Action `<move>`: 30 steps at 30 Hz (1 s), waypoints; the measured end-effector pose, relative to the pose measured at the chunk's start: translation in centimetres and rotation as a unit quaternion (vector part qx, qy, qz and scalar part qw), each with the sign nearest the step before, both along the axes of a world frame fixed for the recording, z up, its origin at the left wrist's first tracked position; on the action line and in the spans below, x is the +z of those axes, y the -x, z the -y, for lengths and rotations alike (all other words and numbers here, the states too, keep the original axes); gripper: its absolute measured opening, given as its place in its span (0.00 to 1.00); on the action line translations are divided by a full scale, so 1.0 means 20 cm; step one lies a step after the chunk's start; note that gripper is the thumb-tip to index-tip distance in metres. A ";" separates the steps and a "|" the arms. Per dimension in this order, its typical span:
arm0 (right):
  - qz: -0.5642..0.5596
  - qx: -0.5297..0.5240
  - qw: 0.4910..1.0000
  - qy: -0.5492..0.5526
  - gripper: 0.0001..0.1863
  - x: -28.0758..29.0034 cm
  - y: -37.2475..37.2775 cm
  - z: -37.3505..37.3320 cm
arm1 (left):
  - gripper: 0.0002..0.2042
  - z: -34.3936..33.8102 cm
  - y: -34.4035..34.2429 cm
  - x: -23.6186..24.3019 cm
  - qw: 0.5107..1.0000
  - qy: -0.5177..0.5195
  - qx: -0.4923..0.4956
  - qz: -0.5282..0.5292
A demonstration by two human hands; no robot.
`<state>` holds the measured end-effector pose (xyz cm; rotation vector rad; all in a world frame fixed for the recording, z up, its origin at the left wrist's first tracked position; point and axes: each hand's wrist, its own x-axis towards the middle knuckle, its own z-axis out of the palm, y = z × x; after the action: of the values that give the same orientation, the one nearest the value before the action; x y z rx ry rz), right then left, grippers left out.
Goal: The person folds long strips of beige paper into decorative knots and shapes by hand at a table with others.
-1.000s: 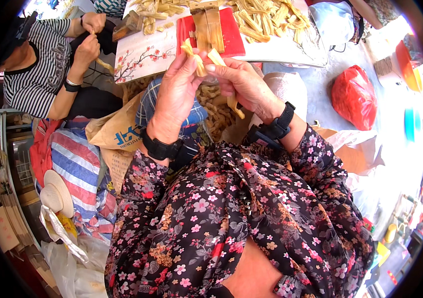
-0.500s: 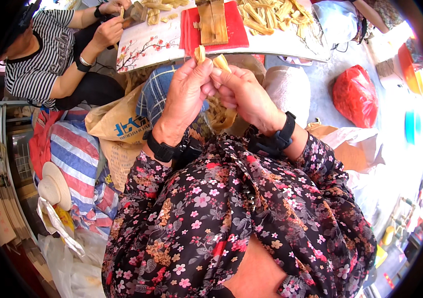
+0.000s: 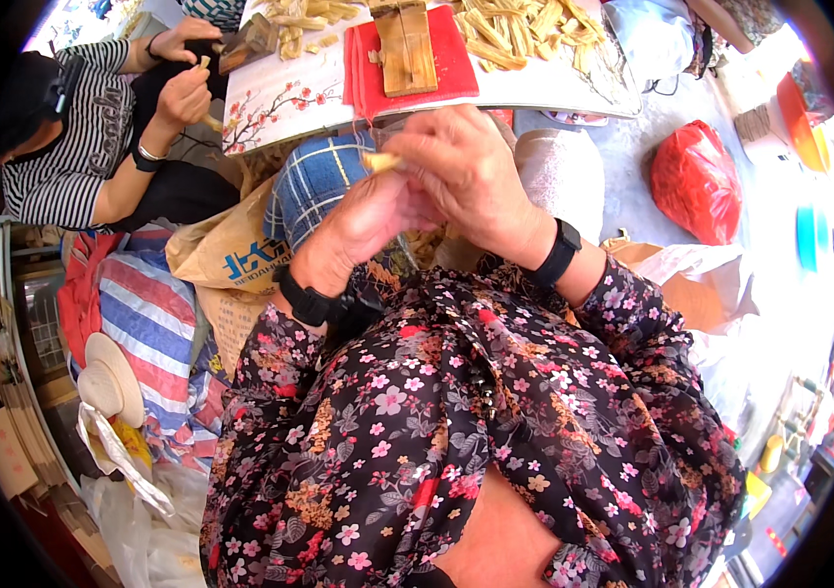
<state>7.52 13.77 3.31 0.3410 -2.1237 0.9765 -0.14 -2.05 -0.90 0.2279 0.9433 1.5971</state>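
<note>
In the middle of the view my right hand [image 3: 466, 171] is curled over my left hand [image 3: 373, 216], slightly blurred. A pale yellow dried strip [image 3: 380, 162] pokes out at my right fingertips; my left fingers are mostly hidden beneath. Behind the hands are a blue plaid cloth [image 3: 309, 176] and a white sack [image 3: 564, 186]. Beyond them, on a white blossom-printed table [image 3: 270, 127], a red mat [image 3: 456, 69] holds a wooden board [image 3: 407, 69], with piles of yellow strips [image 3: 515, 29] beside it.
A co-worker in stripes [image 3: 69, 171] sits at the left, holding a strip. Below are a brown paper sack [image 3: 211, 250], a striped tarp [image 3: 142, 314] and a pale hat [image 3: 108, 377]. A red bag [image 3: 691, 186] lies at the right.
My right hand has swung up and left over my left hand, which has turned and dropped lower. The two upright strip pieces seen earlier are now mostly covered.
</note>
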 end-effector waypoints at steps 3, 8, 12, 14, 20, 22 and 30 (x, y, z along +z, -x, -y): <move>0.006 0.051 0.998 0.024 0.12 0.01 -0.06 0.05 | 0.15 -0.02 -0.01 0.05 0.993 -0.010 0.107 0.052; 0.194 0.119 0.921 0.315 0.06 -0.06 -0.06 0.08 | 0.11 -0.07 0.00 0.07 0.989 -0.030 0.147 0.016; 0.192 0.063 0.938 0.281 0.10 -0.01 -0.01 0.02 | 0.10 -0.05 -0.01 0.07 0.999 -0.012 0.001 -0.041; 0.104 0.005 0.989 0.103 0.10 -0.06 0.02 -0.02 | 0.08 -0.07 -0.03 0.12 0.950 0.079 0.020 -0.302; 0.277 0.207 0.691 0.635 0.11 0.00 0.01 0.04 | 0.11 -0.11 -0.09 0.27 0.597 0.101 0.266 -0.750; 0.297 0.258 0.634 0.666 0.11 -0.01 0.00 0.04 | 0.08 -0.11 -0.09 0.26 0.588 0.091 0.269 -0.757; 0.227 0.088 0.939 0.244 0.13 0.06 -0.07 -0.01 | 0.05 -0.06 -0.04 0.25 0.916 -0.001 0.167 -0.365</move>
<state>9.01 14.02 4.59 0.0541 -2.1689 1.7804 0.58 -0.80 4.15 0.7324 1.6189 1.8573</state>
